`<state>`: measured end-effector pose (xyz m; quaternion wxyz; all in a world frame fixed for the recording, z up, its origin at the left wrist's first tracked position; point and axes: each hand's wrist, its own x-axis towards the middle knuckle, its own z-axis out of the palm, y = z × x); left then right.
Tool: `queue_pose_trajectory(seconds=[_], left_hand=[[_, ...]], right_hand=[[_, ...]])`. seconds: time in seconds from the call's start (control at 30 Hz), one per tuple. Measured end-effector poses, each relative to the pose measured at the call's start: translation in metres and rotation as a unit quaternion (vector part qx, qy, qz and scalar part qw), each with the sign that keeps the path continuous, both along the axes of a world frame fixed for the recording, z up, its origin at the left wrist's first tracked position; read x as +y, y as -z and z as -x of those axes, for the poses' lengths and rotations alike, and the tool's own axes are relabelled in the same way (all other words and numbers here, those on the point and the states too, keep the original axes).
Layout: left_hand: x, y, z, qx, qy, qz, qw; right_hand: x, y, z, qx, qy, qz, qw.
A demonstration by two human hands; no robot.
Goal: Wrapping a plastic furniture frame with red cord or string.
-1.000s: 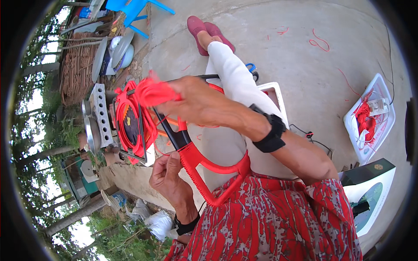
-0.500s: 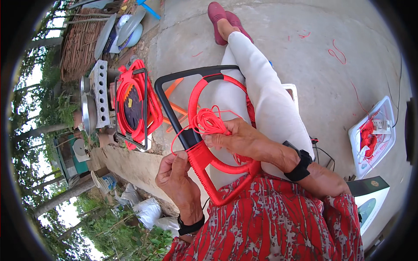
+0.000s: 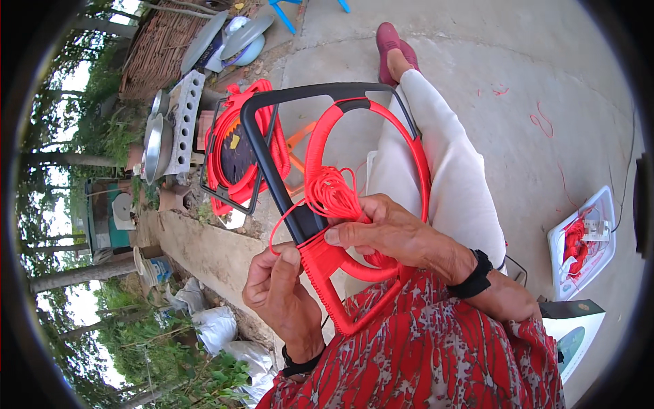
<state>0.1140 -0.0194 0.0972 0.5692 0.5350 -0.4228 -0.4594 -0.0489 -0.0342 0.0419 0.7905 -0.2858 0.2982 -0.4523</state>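
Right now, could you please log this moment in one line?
left hand: pinching cord | right hand: holding bundle | frame: partly red-wrapped | basket: at right

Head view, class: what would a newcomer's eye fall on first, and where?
Most likely the black frame, partly wrapped in red, near the centre, with the bright red cord bundle in the right hand. Next, perhaps, the magenta shoes near the top and the white tray at the far right.

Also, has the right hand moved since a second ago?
Yes: the right hand moved rightward and toward the body, away from the other red-and-black frame at left.
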Motion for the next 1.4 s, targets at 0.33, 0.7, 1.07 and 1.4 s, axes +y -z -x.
queue_pose_trajectory(seconds=[0.33, 0.7, 1.07, 1.4], left_hand=[[0.02, -0.011, -0.012, 0.05, -0.002, 0.01, 0.999], [0.03, -0.012, -0.013, 0.048, -0.012, 0.025, 0.998], [0.03, -0.011, -0.015, 0.049, -0.001, 0.018, 0.999], [0.032, -0.011, -0.017, 0.039, 0.011, 0.0, 0.999]], right_hand=[[0.015, -0.021, -0.021, 0.02, -0.002, -0.012, 1.0], [0.021, -0.004, -0.027, -0.059, -0.004, -0.015, 0.998], [0.022, -0.002, -0.024, -0.082, -0.022, 0.01, 0.996], [0.023, -0.021, -0.025, -0.074, -0.037, -0.025, 0.996]])
